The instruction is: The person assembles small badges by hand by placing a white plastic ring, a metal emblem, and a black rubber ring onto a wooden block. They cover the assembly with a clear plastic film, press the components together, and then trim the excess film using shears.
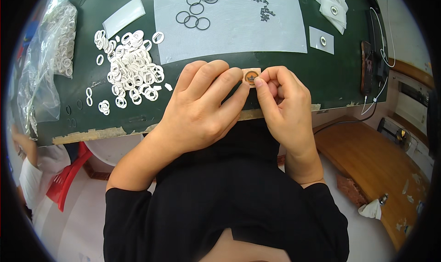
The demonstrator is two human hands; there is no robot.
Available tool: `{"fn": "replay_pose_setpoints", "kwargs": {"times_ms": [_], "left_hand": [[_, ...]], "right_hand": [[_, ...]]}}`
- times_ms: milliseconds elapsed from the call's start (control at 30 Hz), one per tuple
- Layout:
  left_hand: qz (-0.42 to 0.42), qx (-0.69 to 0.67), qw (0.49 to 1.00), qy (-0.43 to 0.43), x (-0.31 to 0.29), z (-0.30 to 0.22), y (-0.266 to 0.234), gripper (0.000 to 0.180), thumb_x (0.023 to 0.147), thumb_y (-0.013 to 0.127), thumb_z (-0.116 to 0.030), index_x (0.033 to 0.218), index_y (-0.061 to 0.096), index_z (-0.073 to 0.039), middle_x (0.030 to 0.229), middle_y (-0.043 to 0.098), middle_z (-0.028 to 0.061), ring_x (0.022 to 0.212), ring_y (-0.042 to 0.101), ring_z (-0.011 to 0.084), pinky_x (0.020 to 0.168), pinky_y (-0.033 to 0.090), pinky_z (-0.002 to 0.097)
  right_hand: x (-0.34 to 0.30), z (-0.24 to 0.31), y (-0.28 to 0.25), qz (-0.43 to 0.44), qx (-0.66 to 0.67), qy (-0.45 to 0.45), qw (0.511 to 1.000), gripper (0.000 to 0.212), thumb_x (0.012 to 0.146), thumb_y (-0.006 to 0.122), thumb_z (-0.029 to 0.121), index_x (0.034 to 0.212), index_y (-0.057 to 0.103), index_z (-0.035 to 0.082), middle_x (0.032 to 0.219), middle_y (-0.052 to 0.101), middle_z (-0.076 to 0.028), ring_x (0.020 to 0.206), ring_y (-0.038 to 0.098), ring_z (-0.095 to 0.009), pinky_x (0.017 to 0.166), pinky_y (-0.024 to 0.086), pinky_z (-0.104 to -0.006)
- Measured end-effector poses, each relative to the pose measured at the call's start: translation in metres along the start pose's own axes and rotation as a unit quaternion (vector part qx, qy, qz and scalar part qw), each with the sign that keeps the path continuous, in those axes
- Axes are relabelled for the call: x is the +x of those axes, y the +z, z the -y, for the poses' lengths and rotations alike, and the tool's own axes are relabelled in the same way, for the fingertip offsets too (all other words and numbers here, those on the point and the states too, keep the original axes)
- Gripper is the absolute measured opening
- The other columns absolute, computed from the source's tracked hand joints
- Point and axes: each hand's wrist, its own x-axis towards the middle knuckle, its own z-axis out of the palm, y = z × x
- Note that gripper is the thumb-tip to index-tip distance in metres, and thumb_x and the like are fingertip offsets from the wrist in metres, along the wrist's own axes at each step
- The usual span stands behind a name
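Note:
Near the table's front edge, a small square wooden block (258,71) lies between my hands. A round recess in it holds a dark ring and a small dark crown-shaped piece (251,78). My left hand (204,103) is closed, its thumb and index fingertips pinched against the block's left side. From the other side, my right hand (285,96) is closed too, thumb and index finger at the block's right edge, the other fingers curled in. Whether a tiny part sits between either pair of fingertips is hidden.
White oval rings (133,69) lie heaped left, beside a bag of more rings (64,41). Black rings (196,8) and small black pieces (265,14) rest on a grey sheet (229,41). Small clear packets (331,7) and a phone (366,69) are right. Another person sits far left.

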Motion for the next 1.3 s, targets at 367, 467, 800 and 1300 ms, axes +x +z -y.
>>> {"fn": "replay_pose_setpoints", "kwargs": {"times_ms": [367, 467, 800, 1300], "left_hand": [[-0.009, 0.022, 1.0, 0.014, -0.002, 0.003, 0.005, 0.042, 0.063, 0.075, -0.008, 0.105, 0.075, -0.005, 0.112, 0.063, 0.0076, 0.101, 0.058, 0.0272, 0.087, 0.046, 0.0421], [-0.007, 0.038, 0.999, 0.02, -0.003, 0.004, 0.006, 0.043, 0.064, 0.075, -0.009, 0.106, 0.074, -0.006, 0.113, 0.063, 0.0073, 0.101, 0.058, 0.0267, 0.089, 0.045, 0.0425], [-0.021, 0.05, 0.998, 0.018, -0.005, 0.0, 0.006, 0.039, 0.07, 0.076, -0.013, 0.108, 0.072, -0.005, 0.115, 0.063, 0.007, 0.106, 0.058, 0.0264, 0.091, 0.044, 0.0426], [-0.008, 0.047, 0.962, -0.268, -0.031, 0.032, -0.07, 0.02, 0.077, 0.078, -0.002, 0.092, 0.065, -0.004, 0.095, 0.059, 0.009, 0.095, 0.055, 0.0281, 0.085, 0.044, 0.0364]], "right_hand": [[0.001, 0.002, 0.002, -0.006, -0.014, -0.006, 1.0, 0.01, 0.094, 0.069, 0.008, 0.091, 0.063, 0.001, 0.073, 0.055, -0.005, 0.056, 0.05, -0.015, 0.054, 0.044, -0.0314], [0.002, 0.005, 0.002, -0.011, -0.024, -0.013, 1.0, 0.01, 0.094, 0.069, 0.008, 0.09, 0.063, 0.001, 0.073, 0.055, -0.005, 0.056, 0.05, -0.016, 0.054, 0.044, -0.0315], [-0.006, 0.011, -0.018, -0.04, 0.167, 0.097, 0.98, 0.012, 0.094, 0.072, 0.001, 0.101, 0.062, 0.001, 0.077, 0.049, 0.007, 0.059, 0.042, 0.004, 0.05, 0.03, -0.0147], [-0.007, -0.005, -0.025, -0.015, 0.157, 0.063, 0.985, 0.013, 0.099, 0.07, 0.01, 0.094, 0.062, 0.001, 0.07, 0.055, 0.005, 0.052, 0.044, 0.001, 0.046, 0.033, -0.0178]]}}
